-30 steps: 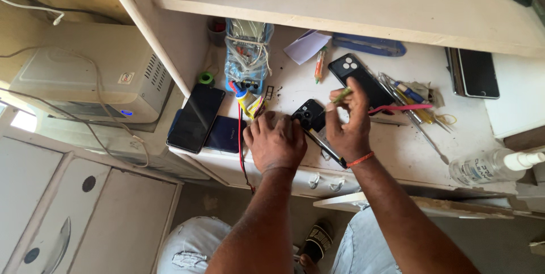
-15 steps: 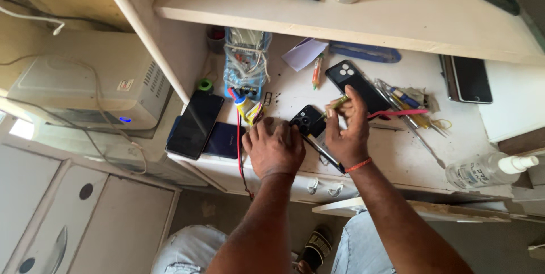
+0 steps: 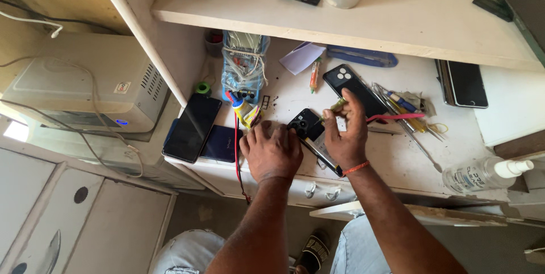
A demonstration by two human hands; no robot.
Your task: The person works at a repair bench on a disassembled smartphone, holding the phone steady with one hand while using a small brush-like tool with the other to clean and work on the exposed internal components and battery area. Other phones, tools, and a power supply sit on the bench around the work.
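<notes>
A black phone [image 3: 307, 128] lies back-up on the white workbench [image 3: 397, 149], its camera cluster showing. My left hand [image 3: 271, 150] rests palm down on the phone's left side, pinning it. My right hand [image 3: 345, 132] is just right of the phone and pinches a thin yellow-green handled tool [image 3: 335, 106] whose tip points at the phone's upper edge. Another black phone [image 3: 347, 84] lies behind my right hand. A red wire [image 3: 236, 149] runs down past my left hand.
Two dark phones [image 3: 193, 126] lie at the bench's left edge beside a grey box [image 3: 85, 81]. A blue tool holder [image 3: 243, 67], screwdrivers and tweezers [image 3: 406, 112], a clear bottle [image 3: 482, 173] and another phone [image 3: 465, 84] surround me. A shelf [image 3: 397, 18] hangs above.
Both hands stayed on the phone; my right hand lowered slightly and the tool's tip moved closer to the phone. The view shifted a little.
</notes>
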